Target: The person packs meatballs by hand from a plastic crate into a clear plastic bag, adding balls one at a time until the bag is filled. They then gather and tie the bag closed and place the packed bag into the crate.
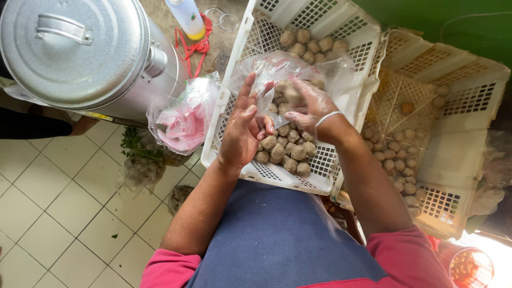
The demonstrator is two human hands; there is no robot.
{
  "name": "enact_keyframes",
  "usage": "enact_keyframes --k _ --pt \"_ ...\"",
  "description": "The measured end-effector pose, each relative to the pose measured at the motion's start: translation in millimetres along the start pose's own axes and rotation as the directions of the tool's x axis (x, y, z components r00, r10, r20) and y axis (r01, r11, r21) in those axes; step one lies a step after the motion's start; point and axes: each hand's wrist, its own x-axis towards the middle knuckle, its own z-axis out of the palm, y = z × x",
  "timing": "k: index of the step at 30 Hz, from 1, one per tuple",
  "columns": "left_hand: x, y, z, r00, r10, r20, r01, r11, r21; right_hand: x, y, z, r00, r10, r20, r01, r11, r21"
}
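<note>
- The person's left hand (242,133) is raised over the near white crate (234,74), fingers pinched on the edge of a clear plastic bag (277,69), thumb pointing up toward 12 o'clock
- The right hand (306,109), in a thin clear glove with a silver bangle (326,118) on the wrist, sits just at 3 o'clock of the left hand; its fingers are curled around a few brown meatballs (282,149) at the mouth of the bag
- The bag stands open between both hands, and a few balls show through its film
- More meatballs lie loose on the crate floor, a heap right under the hands toward 6 o'clock and a smaller cluster at the far end at 12 o'clock
- A second white crate (464,138) sits at 3 o'clock, touching the first, with meatballs along its near side
- At 10 o'clock stands a big metal pot (74,53) with its lid on; a bundle of pink and clear bags (184,117) rests between the pot and the near crate
- A bottle of yellow liquid (186,18) stands at 11 o'clock, beside red string
- Green herbs in a bag (140,154) lie on the tiled floor (53,213) at 8 o'clock
</note>
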Motion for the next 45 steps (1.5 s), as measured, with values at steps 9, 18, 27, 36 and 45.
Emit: enact_keyframes --k 9,18,27,36,45 --pt "-3 1 -4 1.0 0.028 -0.013 -0.029 0.999 -0.028 -62 41 69 0.78 0.318 0.539 -0.087 0.908 -0.41" --pt "-1 6 -1 0.999 0.016 -0.03 -0.017 1.0 -0.016 -29 8 10 0.753 0.405 0.519 -0.362 0.913 -0.187" --pt "-1 4 -1 0.999 0.018 -0.027 -0.019 1.0 -0.02 1 -1 13 0.995 0.091 0.03 -0.096 0.962 0.256" --pt "-1 5 -3 0.999 0.034 -0.035 -0.036 0.998 -0.06 -58 22 101 0.841 0.316 0.439 -0.284 0.949 -0.14" --pt "-1 5 -3 0.999 0.025 -0.045 -0.029 0.997 -0.077 -19 -3 -6 0.759 0.112 0.641 -0.27 0.95 0.154"
